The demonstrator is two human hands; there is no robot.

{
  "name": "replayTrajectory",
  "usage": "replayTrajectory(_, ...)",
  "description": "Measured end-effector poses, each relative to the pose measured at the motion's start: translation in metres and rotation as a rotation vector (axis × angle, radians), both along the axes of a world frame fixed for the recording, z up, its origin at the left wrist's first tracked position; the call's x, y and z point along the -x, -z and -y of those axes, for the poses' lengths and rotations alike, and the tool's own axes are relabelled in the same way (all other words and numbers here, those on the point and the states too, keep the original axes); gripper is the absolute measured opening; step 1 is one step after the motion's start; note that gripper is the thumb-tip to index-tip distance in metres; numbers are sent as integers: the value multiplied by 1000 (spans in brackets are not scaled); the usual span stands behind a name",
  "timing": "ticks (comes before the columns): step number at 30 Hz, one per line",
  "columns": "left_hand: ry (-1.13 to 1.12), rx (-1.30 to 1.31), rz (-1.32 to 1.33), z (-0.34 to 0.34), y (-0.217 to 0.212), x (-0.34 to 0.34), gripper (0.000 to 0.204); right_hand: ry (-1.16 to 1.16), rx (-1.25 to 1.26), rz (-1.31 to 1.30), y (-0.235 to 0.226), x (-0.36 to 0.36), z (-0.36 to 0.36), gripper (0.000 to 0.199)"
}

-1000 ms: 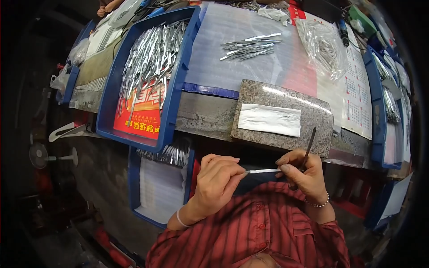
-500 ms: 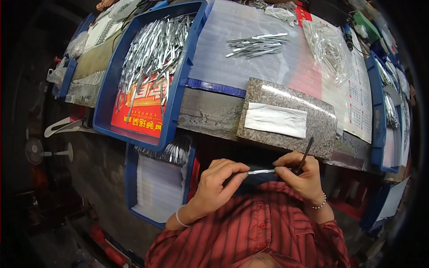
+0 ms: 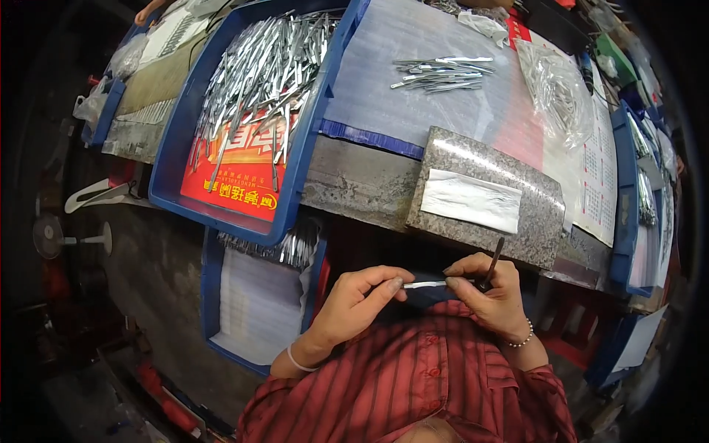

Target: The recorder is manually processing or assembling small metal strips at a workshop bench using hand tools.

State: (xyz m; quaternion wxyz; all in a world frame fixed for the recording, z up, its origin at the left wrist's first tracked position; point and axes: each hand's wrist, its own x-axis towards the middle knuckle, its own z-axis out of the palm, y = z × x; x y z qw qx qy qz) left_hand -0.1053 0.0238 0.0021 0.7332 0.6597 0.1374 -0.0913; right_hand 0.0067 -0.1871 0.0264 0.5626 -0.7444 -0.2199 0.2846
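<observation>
A slim silver metal piece (image 3: 425,284) is being pinched pretty snugly at both ends, left hand (image 3: 356,301) on one, right hand (image 3: 493,297) on the other, near the striped red shirt (image 3: 384,376). A thin dark rod (image 3: 494,258) is also being gripped in the right.

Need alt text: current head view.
A person's left hand and right hand hold a thin silver metal piece between them, the right also gripping a dark slender tool. Beyond: a speckled stone slab bearing a white sheet, and a blue plastic tray of silver pieces.
</observation>
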Motion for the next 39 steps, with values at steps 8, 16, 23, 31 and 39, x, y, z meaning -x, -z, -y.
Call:
replayTrajectory(8,83,-157,30,-3,-4,5,18,-35,-15,56,5,7,-10,10)
replayTrajectory(16,-148,-324,-21,-30,14,55,14,-157,-19,85,13,14,-19,15)
replayTrajectory(23,-546,-1232,-1,-104,79,90,13,-193,-4,80,10,12,-18,15)
replayTrajectory(31,-442,-1490,-17,-107,113,68,14,-281,64,144,-4,6,-9,13)
replayTrajectory(39,-277,-1033,257,-34,-24,22,21,-304,-114,245,13,3,-5,14)
